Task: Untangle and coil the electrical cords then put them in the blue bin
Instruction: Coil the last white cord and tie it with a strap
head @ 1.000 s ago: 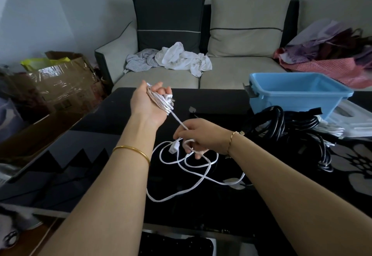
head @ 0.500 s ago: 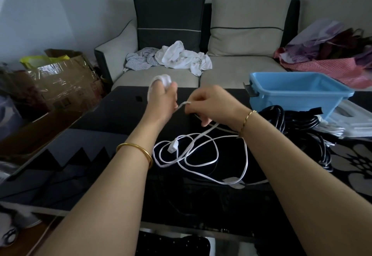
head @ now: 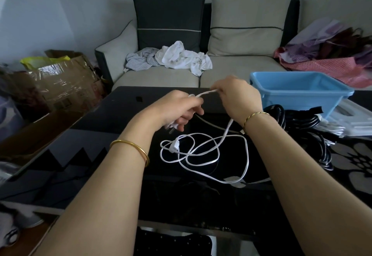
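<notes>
The left grip [head: 175,108] was clenched round a small bundle of the white cord [head: 205,93], held above the far half of the black table [head: 100,155]. A white end piece stuck out beneath the palm. Just to its right, the right grip [head: 239,96] pinched the same cord between thumb and fingers, so that a short stretch ran nearly taut from one hand to the other. From under the right wrist the cord dropped to the table and lay there in several loose, overlapping loops between the two forearms. A small switch [head: 174,145] on the cord rested at the left edge of those loops. Each wrist wore a thin gold bangle [head: 132,149].

The blue bin [head: 298,102] stood on the far right part of the table, near the right hand but apart from it. A heap of black cords [head: 291,118] lay on the table against the front of the bin and trailed toward the near right.

Beyond the table stood a pale sofa [head: 161,78] with a dark cushion [head: 169,20]. Crumpled white cloth [head: 181,58] lay on its seat, and a taped cardboard box [head: 64,78] stood on the floor to the left.
</notes>
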